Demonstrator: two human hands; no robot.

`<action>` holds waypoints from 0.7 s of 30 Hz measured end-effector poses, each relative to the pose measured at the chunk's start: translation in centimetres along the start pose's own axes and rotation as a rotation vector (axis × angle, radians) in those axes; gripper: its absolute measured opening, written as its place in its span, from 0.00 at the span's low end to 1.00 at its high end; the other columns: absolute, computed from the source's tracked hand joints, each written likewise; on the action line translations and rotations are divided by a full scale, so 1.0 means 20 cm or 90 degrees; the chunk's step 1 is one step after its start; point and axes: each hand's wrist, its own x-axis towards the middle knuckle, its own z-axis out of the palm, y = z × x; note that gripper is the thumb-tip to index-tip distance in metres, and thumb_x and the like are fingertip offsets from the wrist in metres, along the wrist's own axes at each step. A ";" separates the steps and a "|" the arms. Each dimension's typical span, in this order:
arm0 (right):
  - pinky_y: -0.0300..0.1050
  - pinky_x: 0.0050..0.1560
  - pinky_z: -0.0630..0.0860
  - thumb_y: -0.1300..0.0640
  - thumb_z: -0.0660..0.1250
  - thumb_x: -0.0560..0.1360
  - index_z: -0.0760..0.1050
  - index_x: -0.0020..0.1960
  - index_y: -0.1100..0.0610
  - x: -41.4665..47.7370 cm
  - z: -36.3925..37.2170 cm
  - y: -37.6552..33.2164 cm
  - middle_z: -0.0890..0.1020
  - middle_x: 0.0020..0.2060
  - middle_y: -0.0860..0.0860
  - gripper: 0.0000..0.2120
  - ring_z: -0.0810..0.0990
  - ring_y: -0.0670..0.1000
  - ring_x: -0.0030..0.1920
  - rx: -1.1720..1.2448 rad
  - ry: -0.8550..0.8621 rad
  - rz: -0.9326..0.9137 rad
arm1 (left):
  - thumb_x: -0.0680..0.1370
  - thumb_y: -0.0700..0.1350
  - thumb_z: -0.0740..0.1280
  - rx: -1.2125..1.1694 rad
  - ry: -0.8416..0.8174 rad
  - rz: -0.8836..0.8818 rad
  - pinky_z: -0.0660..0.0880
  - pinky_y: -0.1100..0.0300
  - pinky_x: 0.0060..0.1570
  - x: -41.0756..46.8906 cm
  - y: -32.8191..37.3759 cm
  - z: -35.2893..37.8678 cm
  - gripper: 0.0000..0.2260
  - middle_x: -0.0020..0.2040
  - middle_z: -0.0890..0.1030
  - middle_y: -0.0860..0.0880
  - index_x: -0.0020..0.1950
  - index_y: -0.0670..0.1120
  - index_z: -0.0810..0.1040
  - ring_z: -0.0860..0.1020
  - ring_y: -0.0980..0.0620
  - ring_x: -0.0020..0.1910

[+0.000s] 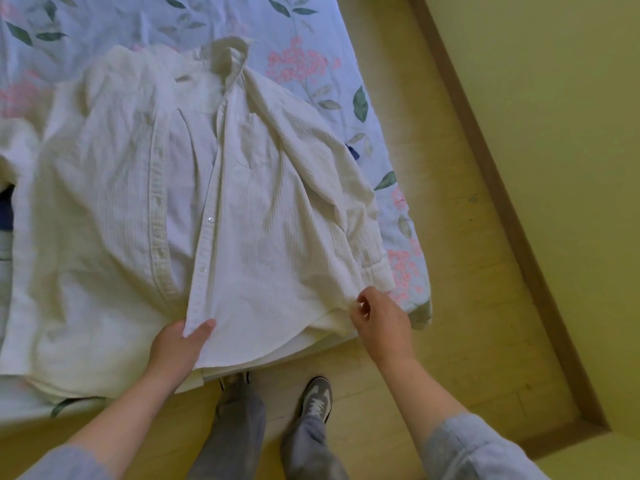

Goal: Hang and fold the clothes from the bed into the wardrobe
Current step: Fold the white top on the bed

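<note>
The left hand (180, 344) pinches the bottom of the button strip (205, 247); the right hand (381, 323) pinches the hem beside the cuff (377, 268). The white shirt (270, 202) lies spread on the bed (311, 46), not yet folded or hung, so most work seems left.

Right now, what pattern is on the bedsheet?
Pale blue bedsheet, printed with pink flowers and green leaves; head view.
</note>
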 end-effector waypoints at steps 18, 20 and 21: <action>0.50 0.43 0.78 0.62 0.68 0.76 0.76 0.40 0.62 -0.03 0.00 0.25 0.79 0.31 0.54 0.07 0.77 0.52 0.34 0.447 -0.035 0.368 | 0.80 0.47 0.65 0.153 -0.055 0.022 0.72 0.57 0.39 -0.03 -0.11 0.18 0.08 0.42 0.80 0.48 0.47 0.44 0.79 0.78 0.48 0.42; 0.52 0.46 0.79 0.62 0.67 0.76 0.76 0.38 0.60 0.00 0.04 0.24 0.80 0.33 0.54 0.09 0.78 0.53 0.37 0.400 -0.050 0.353 | 0.81 0.48 0.64 0.181 -0.033 -0.002 0.70 0.56 0.39 -0.03 -0.14 0.21 0.08 0.43 0.79 0.49 0.48 0.45 0.77 0.76 0.49 0.41; 0.53 0.47 0.80 0.61 0.67 0.76 0.76 0.38 0.59 0.01 0.06 0.22 0.81 0.35 0.55 0.09 0.79 0.54 0.38 0.381 -0.054 0.345 | 0.81 0.48 0.63 0.189 -0.022 -0.004 0.69 0.56 0.38 -0.02 -0.15 0.21 0.07 0.42 0.78 0.50 0.48 0.45 0.77 0.75 0.50 0.40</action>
